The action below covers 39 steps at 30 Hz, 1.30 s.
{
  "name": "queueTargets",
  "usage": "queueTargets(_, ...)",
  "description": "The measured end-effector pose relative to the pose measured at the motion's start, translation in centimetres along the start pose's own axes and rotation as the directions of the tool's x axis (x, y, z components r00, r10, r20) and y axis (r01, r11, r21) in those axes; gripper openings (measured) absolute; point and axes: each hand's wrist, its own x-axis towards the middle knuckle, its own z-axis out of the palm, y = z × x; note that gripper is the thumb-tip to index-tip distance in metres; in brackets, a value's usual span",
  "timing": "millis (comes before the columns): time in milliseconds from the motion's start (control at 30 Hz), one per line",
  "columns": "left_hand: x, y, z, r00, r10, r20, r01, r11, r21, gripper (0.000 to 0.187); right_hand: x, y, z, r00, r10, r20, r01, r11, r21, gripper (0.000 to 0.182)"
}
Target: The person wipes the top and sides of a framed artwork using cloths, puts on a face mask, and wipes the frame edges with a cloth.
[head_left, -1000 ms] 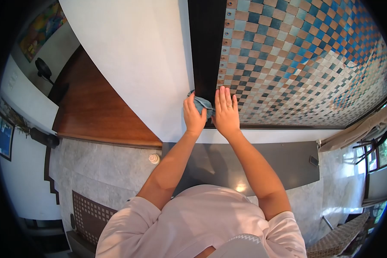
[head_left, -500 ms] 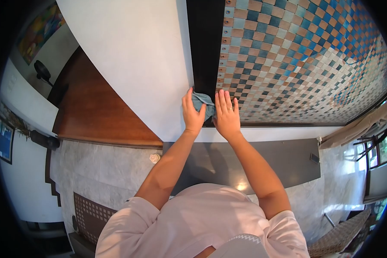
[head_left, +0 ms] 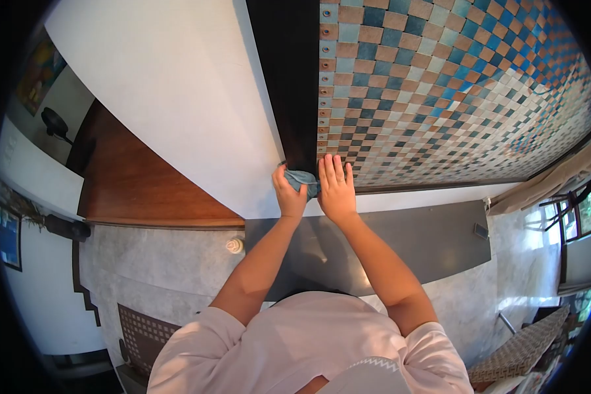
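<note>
My left hand [head_left: 289, 198] is curled around a crumpled blue-grey cloth [head_left: 301, 182], pressing it to the lower end of a wide black frame [head_left: 285, 85]. Beside it, my right hand [head_left: 337, 196] lies flat with straight fingers against the lower left edge of a woven panel [head_left: 400, 98]. The panel is made of blue, tan and grey squares, with a row of eyelets along its left side. Between the two hands, the cloth covers the frame's bottom corner. Part of the cloth is hidden under the left fingers.
A white wall [head_left: 171, 98] borders the frame on the left. Below is a dark grey ledge [head_left: 414, 243] with a phone-like dark object [head_left: 481, 230] at its right end. A small white rose-shaped object [head_left: 234, 245] stands left of the ledge. A wicker chair [head_left: 519, 348] is at lower right.
My left hand and the cloth have slid down the black frame to its bottom end. My right hand has also come lower. The whole view has shifted slightly.
</note>
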Motion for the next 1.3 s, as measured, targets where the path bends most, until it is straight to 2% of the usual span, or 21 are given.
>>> queueTargets(100,-0.8,-1.2,0.3,0.999,0.011,0.031,-0.012,0.999,0.046,0.063,-0.4,-0.1,0.5,1.000,0.005,0.027,-0.005,1.000,-0.003,0.065)
queueTargets(267,-3.1,-3.7,1.3,0.992,-0.086,0.094,0.079,0.994,0.076,0.065,-0.9,0.1,1.8,1.000,-0.002,0.026,0.002,1.000,-0.004,0.065)
queueTargets(367,-4.2,-5.0,1.9,0.984,-0.136,0.113,0.124,0.987,0.104,0.062,-1.2,0.5,2.6,0.997,-0.061,-0.044,0.055,0.992,-0.116,0.086)
queueTargets(467,-5.5,-6.1,2.3,0.960,-0.239,0.148,0.214,0.963,0.165,0.058,-1.5,0.3,2.2,0.997,-0.002,0.078,0.003,1.000,-0.016,0.066)
queueTargets(600,-6.6,-7.2,2.8,0.918,-0.350,0.186,0.298,0.919,0.257,0.054,-1.6,0.5,2.3,0.995,-0.012,0.102,0.013,1.000,-0.003,0.065)
queueTargets(667,-6.6,-7.5,2.6,0.915,-0.337,0.222,0.280,0.926,0.252,0.052,-1.6,0.7,2.3,0.994,-0.023,0.104,0.025,1.000,-0.012,0.065)
queueTargets(767,-6.6,-8.0,2.5,0.908,-0.353,0.226,0.297,0.922,0.247,0.049,-1.6,0.7,2.6,0.996,-0.065,0.054,0.072,0.988,-0.138,0.087)
queueTargets(800,-6.6,-8.2,2.5,0.907,-0.361,0.218,0.308,0.920,0.244,0.047,-1.6,0.6,2.6,0.996,-0.057,0.063,0.066,0.988,-0.139,0.087)
queueTargets(933,-5.1,-6.1,1.3,0.965,-0.232,0.126,0.218,0.969,0.114,0.043,-1.6,0.5,2.5,0.997,-0.054,0.052,0.058,0.995,-0.081,0.086)
queueTargets(1033,-1.4,-1.9,-0.2,0.990,-0.138,0.004,0.138,0.990,-0.004,0.044,-1.5,0.3,2.2,0.993,-0.005,0.117,0.011,0.999,-0.051,0.069)
queueTargets(1100,1.7,1.1,-1.3,0.995,-0.038,-0.094,0.032,0.997,-0.067,0.046,-1.5,0.1,2.3,0.995,0.005,0.098,0.001,0.998,-0.064,0.069)
queueTargets(1200,6.6,6.3,-3.3,0.987,0.043,-0.156,-0.068,0.985,-0.159,0.044,-1.6,-0.1,1.8,0.995,0.001,0.097,0.008,0.996,-0.091,0.067)
queueTargets(1300,9.4,10.4,-4.8,0.978,0.100,-0.182,-0.125,0.983,-0.132,0.051,-1.6,0.0,1.3,0.993,-0.007,0.121,0.015,0.998,-0.062,0.068)
